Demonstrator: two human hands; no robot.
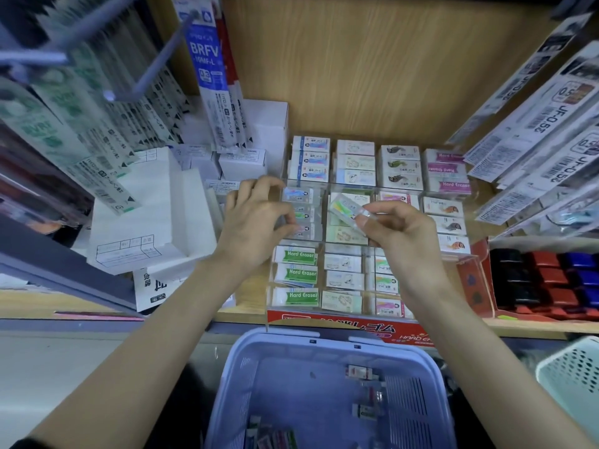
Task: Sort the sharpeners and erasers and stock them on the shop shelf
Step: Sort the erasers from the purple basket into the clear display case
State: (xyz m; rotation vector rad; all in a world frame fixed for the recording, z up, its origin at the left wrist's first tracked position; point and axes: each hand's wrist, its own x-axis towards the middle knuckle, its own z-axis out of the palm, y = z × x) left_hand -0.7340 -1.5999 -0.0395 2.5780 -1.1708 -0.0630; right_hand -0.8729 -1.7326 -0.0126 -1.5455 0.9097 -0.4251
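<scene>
Obs., shop shelf; a person stands at it with both bare forearms reaching in. Right hand (398, 234): thumb and forefinger pinch one wrapped eraser (344, 207), held tilted just above the middle row of the clear display tray (340, 325), second column from the left. Left hand (256, 218): fingers curled, tips touching the stacked erasers (300, 215) in the leftmost compartment of that same row; I cannot tell whether it grips one. The tray is a grid of compartments, each holding erasers laid flat. Green Hard Eraser packs (296, 273) are in the near-left compartment, pink Hard Eraser packs (449, 170) in the far-right one. The tray sits on the wooden shelf (249, 303), with white boxes (152, 215) to its left and a red carton of black, red and blue items (544, 280) to its right. BRFV refill packs (204, 59) hang upper left, JF-0.5 packs (551, 118) upper right. Below the shelf edge, between the forearms, is a blue basket (278, 335) with a few small packed items (363, 372) scattered on its floor, too blurred to tell eraser from sharpener. A white perforated basket (573, 367) is at far right.
</scene>
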